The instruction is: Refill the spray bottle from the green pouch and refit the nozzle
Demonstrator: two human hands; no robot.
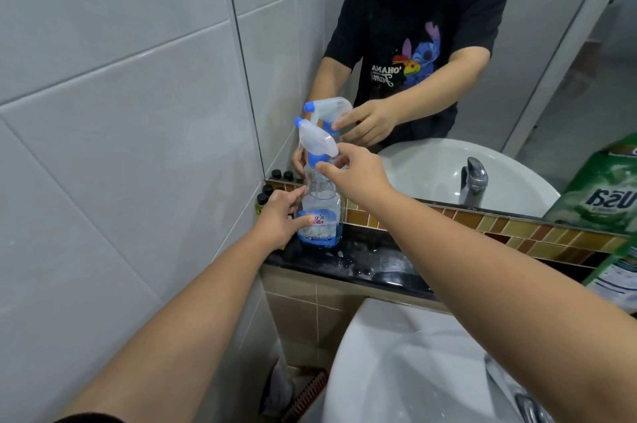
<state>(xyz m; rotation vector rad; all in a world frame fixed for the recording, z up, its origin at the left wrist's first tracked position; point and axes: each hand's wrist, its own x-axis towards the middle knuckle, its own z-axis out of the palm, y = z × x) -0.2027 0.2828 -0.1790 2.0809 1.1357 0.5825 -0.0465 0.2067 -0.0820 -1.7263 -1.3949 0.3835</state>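
sink point(396, 371): white basin at the bottom of the view, nearest the camera, below the ledge.
arms: both bare forearms reach forward and up from the bottom edge toward the bottle.
ledge point(362, 257): black, glossy, wet with drops, set against the mirror and the tiled wall.
left hand point(281, 219): wrapped round the bottle's lower body from the left, thumb across the label, steadying it.
bottle point(320, 212): stands upright on the left end of the ledge, close to the wall corner; clear plastic with blue liquid in the lower part; the upper body and neck look clear; a blue and white label faces the camera.
nozzle point(315, 140): translucent white trigger head with a blue tip pointing left and a blue collar; it sits on the bottle's neck, tilted a little.
right hand point(355, 169): thumb and fingertips pinched on the blue collar from the right.
small bottles point(263, 196): dark-capped, tucked in the corner behind the left hand.
pouch point(617, 264): green, at the right edge, leaning at the mirror, well apart from the bottle.
mirror point(431, 78): behind the ledge, it repeats the person, hands, nozzle, basin and tap.
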